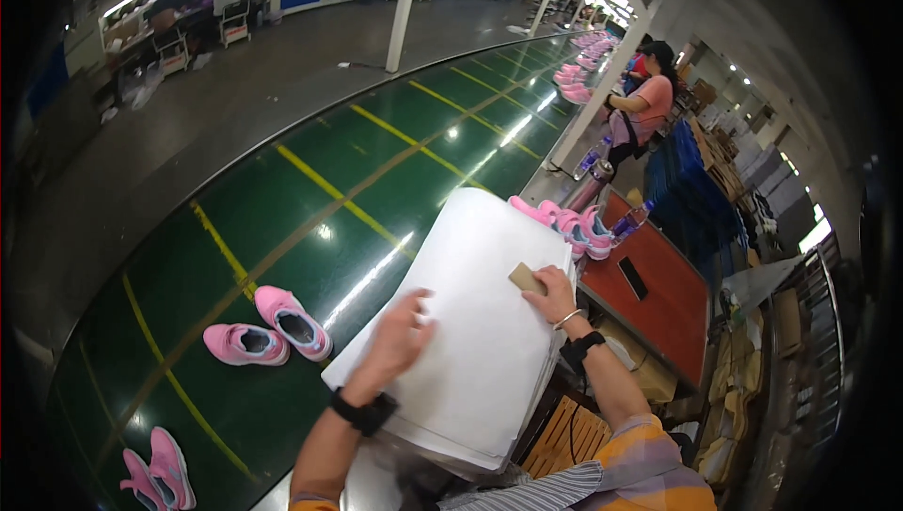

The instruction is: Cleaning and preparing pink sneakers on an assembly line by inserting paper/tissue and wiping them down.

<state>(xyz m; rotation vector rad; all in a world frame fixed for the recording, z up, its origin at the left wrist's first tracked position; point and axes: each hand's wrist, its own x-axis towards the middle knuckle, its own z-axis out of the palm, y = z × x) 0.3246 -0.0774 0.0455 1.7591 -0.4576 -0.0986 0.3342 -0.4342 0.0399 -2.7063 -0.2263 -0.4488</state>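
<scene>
A thick stack of large white paper sheets (480, 323) lies in front of me, its edges slightly uneven. My right hand (553, 296) is closed on a small flat tan block (526, 278), which rests against the top sheet near the stack's right edge. Above the left part of the stack is my left hand (400, 334), fingers loosely bent and apart, with nothing seen in it. Beyond the stack's far right corner sit several pink shoes (574, 227). To the left, a pair of pink shoes (268, 327) stands on the green conveyor belt (310, 219).
Another pink pair (160, 473) is at the belt's lower left. On the right, a red-topped table (663, 313) bears a dark phone (633, 279) and a bottle (632, 219). A co-worker (649, 97) stands farther along the belt, near a white post (593, 116).
</scene>
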